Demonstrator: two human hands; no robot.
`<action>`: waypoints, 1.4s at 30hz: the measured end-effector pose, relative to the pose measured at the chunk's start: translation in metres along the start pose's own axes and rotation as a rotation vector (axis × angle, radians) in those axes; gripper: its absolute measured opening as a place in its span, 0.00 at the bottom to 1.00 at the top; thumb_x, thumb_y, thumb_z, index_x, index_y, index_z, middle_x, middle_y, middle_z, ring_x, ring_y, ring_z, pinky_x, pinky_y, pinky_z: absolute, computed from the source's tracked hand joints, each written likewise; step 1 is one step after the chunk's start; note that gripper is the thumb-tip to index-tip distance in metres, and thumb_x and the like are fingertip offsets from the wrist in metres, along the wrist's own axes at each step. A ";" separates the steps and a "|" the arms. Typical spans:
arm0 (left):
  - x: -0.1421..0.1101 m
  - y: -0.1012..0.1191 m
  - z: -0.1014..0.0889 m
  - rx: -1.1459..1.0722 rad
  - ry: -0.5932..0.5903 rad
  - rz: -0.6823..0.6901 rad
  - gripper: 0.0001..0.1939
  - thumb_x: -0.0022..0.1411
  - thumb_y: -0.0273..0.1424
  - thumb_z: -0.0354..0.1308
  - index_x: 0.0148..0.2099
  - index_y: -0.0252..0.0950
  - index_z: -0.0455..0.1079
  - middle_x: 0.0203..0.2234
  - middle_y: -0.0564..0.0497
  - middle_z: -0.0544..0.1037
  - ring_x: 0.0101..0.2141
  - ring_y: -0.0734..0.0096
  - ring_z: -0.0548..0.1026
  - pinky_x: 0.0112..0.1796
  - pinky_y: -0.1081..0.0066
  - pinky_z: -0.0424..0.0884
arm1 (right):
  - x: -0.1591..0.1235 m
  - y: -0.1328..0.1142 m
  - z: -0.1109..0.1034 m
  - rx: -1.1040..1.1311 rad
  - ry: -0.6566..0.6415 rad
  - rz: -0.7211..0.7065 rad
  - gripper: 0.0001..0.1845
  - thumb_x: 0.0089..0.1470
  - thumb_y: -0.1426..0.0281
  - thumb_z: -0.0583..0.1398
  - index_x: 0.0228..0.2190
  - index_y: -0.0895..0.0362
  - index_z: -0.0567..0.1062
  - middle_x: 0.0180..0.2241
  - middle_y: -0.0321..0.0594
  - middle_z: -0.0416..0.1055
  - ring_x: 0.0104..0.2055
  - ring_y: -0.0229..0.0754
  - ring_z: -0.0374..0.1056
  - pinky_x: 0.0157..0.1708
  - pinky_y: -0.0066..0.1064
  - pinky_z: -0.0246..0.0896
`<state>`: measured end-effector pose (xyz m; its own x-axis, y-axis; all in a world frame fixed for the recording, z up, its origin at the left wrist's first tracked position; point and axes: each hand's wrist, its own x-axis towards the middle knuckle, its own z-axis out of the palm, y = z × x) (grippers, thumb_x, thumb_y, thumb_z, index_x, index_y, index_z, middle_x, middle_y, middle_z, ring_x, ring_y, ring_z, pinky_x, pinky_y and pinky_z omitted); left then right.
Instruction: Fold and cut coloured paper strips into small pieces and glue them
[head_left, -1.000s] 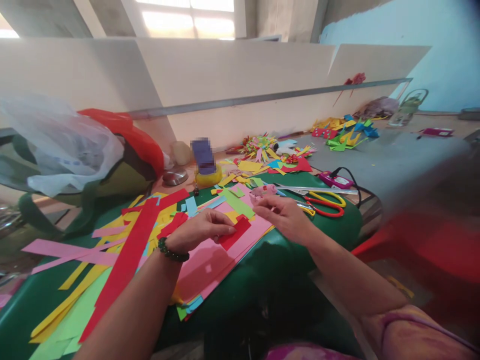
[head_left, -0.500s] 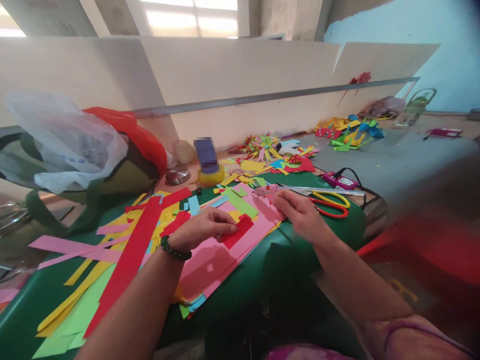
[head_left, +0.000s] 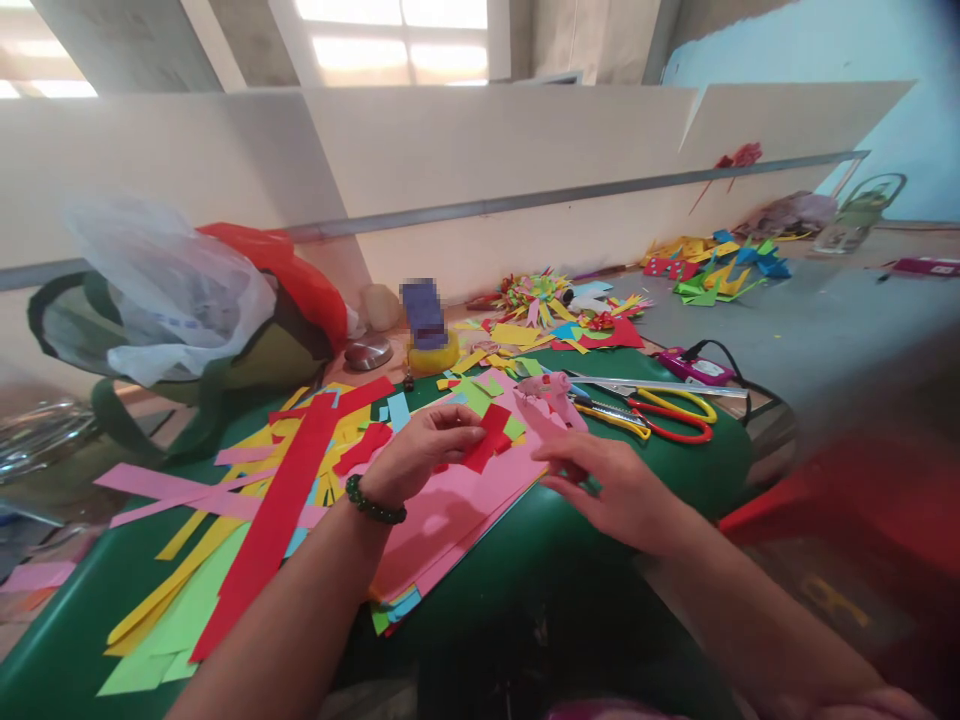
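Observation:
Between the thumb and fingers of my left hand [head_left: 424, 450] is a small red piece of paper [head_left: 491, 436], held above a stack of pink paper sheets [head_left: 442, 535]. My right hand [head_left: 611, 485] is in the air at the right edge of the stack, its fingers apart and nothing in them. Just beyond it lies a pink glue gun [head_left: 553, 390] with a clear glue stick out of its back. Beside the glue gun are a yellow utility knife [head_left: 615, 418] and scissors [head_left: 679, 428] with red and yellow handles.
Colored paper strips [head_left: 262, 530] cover the left of the green padded surface [head_left: 495, 580]. Behind stand a bag [head_left: 300, 325], a round metal lid [head_left: 367, 352] and a yellow tape roll [head_left: 435, 355]. Paper decorations [head_left: 536, 297] lie at the back; a purple device [head_left: 697, 367] with a black cable sits right.
My right hand has let go of the glue gun and drawn back toward me. The left hand still holds the red paper, now tilted more upright. The view has shifted slightly.

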<state>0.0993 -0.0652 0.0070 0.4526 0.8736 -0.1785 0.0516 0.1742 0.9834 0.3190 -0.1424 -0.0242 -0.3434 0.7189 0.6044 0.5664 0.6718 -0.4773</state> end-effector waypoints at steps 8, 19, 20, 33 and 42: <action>-0.003 -0.001 0.009 -0.082 -0.122 0.008 0.18 0.40 0.36 0.71 0.28 0.34 0.66 0.19 0.58 0.68 0.22 0.81 0.66 0.26 0.76 0.62 | 0.029 0.009 0.040 -0.169 0.137 -0.242 0.11 0.61 0.72 0.55 0.34 0.51 0.78 0.29 0.39 0.73 0.31 0.38 0.69 0.33 0.30 0.65; -0.002 -0.003 0.007 0.149 -0.029 0.066 0.13 0.46 0.40 0.67 0.29 0.34 0.77 0.25 0.49 0.79 0.29 0.69 0.74 0.31 0.72 0.66 | 0.029 0.010 0.043 0.389 0.233 0.235 0.10 0.55 0.63 0.60 0.28 0.56 0.75 0.25 0.37 0.72 0.24 0.35 0.63 0.23 0.28 0.61; -0.003 -0.002 0.008 0.176 -0.028 0.077 0.13 0.46 0.40 0.66 0.30 0.35 0.78 0.25 0.48 0.80 0.30 0.68 0.74 0.32 0.72 0.67 | 0.030 0.010 0.044 0.446 0.239 0.306 0.11 0.53 0.62 0.61 0.27 0.57 0.74 0.24 0.36 0.70 0.23 0.34 0.61 0.22 0.27 0.59; -0.004 -0.001 0.011 0.271 -0.048 0.111 0.10 0.48 0.36 0.64 0.29 0.34 0.78 0.23 0.49 0.79 0.27 0.70 0.74 0.32 0.71 0.69 | 0.037 0.017 0.049 0.667 0.230 0.468 0.15 0.45 0.59 0.65 0.23 0.57 0.71 0.25 0.36 0.71 0.27 0.36 0.67 0.29 0.30 0.64; -0.004 -0.002 0.011 0.340 -0.028 0.130 0.12 0.49 0.38 0.62 0.31 0.34 0.79 0.24 0.47 0.80 0.28 0.68 0.75 0.32 0.70 0.69 | 0.037 0.019 0.052 0.730 0.231 0.519 0.14 0.42 0.61 0.67 0.21 0.57 0.72 0.22 0.34 0.70 0.25 0.35 0.66 0.27 0.29 0.62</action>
<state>0.1071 -0.0736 0.0064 0.4990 0.8649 -0.0549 0.2832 -0.1029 0.9535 0.2783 -0.0934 -0.0437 0.0235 0.9606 0.2768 -0.0315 0.2775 -0.9602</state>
